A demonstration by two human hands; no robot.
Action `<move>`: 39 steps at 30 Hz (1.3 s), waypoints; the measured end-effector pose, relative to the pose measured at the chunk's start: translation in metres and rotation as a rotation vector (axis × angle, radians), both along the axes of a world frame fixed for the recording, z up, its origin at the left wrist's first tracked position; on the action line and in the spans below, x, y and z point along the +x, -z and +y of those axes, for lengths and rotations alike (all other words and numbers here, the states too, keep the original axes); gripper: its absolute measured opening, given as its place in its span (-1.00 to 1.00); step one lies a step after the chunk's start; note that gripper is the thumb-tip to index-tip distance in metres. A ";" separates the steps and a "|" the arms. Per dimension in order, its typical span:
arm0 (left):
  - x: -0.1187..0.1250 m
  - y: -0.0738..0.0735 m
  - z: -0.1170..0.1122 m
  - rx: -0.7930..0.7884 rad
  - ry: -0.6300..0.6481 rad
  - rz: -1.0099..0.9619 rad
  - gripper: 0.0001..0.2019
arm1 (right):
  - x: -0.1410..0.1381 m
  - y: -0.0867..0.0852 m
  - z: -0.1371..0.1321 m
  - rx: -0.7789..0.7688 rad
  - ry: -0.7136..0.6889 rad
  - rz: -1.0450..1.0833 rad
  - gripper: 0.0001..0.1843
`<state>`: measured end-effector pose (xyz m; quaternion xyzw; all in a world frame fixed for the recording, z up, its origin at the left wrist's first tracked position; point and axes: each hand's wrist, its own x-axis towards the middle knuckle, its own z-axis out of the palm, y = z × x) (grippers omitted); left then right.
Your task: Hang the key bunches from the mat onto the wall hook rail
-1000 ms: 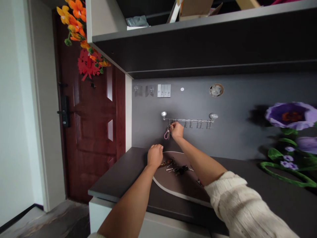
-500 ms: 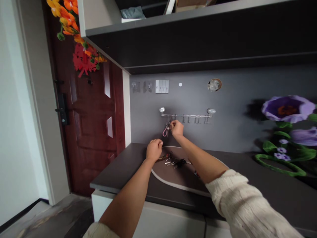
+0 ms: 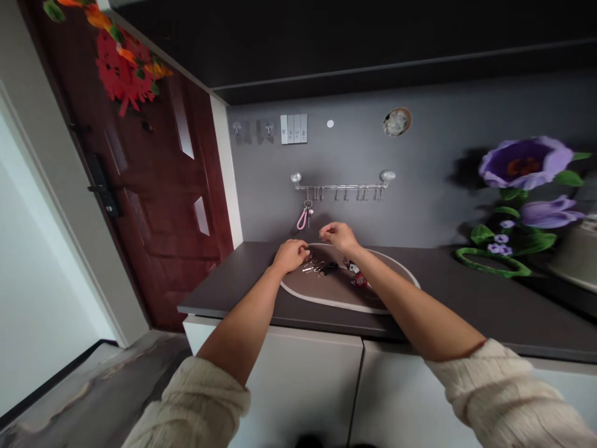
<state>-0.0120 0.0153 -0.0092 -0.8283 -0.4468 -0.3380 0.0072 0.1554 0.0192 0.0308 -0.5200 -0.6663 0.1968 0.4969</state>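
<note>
A key ring with a pink strap (image 3: 303,218) hangs from the left end of a clear hook rail (image 3: 342,186) on the grey wall. My right hand (image 3: 340,236) is below and right of it, apart from the rail; its fingers are loosely bent, with nothing visible in them. Low over the left part of a brown oval mat (image 3: 321,292) is my left hand (image 3: 290,255), fingers curved and slightly apart beside a bunch of keys (image 3: 319,267). Red and white key charms (image 3: 358,280) lie by my right wrist, partly hidden by the forearm.
The mat lies on a dark counter (image 3: 224,280) beneath an overhanging dark shelf (image 3: 326,50). Purple artificial flowers (image 3: 527,165) stand on the right. A dark red door (image 3: 172,211) is at the left. Small hooks (image 3: 268,129) and a switch panel (image 3: 293,129) sit above the rail.
My right hand has let go of the key ring on the rail and dropped toward the mat. My left hand has come down beside the keys. The view has tilted downward.
</note>
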 end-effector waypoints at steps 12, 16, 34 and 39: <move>0.017 0.004 0.004 -0.052 -0.144 0.198 -0.68 | 0.012 0.030 -0.004 -0.123 0.114 -0.533 -0.84; 0.018 0.007 0.007 -0.105 -0.159 0.183 -0.71 | 0.010 0.033 -0.003 -0.113 0.100 -0.665 -0.78; 0.017 0.005 0.009 -0.159 0.046 -0.027 -0.81 | 0.009 0.037 -0.005 -0.087 0.072 -0.639 -0.80; 0.018 0.004 0.012 -0.227 0.170 -0.250 -0.83 | 0.010 0.033 -0.006 -0.096 0.053 -0.538 -0.82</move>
